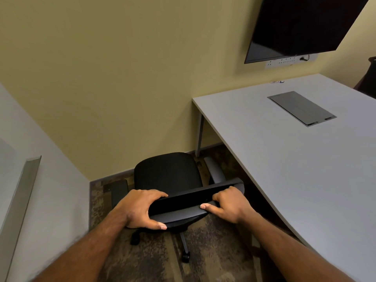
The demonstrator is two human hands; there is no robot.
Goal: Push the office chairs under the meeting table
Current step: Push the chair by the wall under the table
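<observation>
Black office chair (pixel 168 171) left of worktop (pixel 284 159), seat facing wall, backrest (pixel 183 212) crosswise; left hand (pixel 140 208), right hand (pixel 230 204) fingers (pixel 158 194) curled round backrest

Office chair (pixel 168 176) out on the carpet (pixel 213 251), left of the meeting table (pixel 284 159), before the wall (pixel 122 78). On its backrest top, left hand (pixel 138 208) and right hand (pixel 232 204). Above the table's far end, wall-mounted screen (pixel 301 25); set into the tabletop, hatch (pixel 301 107).

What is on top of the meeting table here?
On the meeting table: a grey hatch set flush in its top, and a pen-like item at the far edge by the wall. The right forearm covers part of the near edge; what lies under the hatch is hidden.
</observation>
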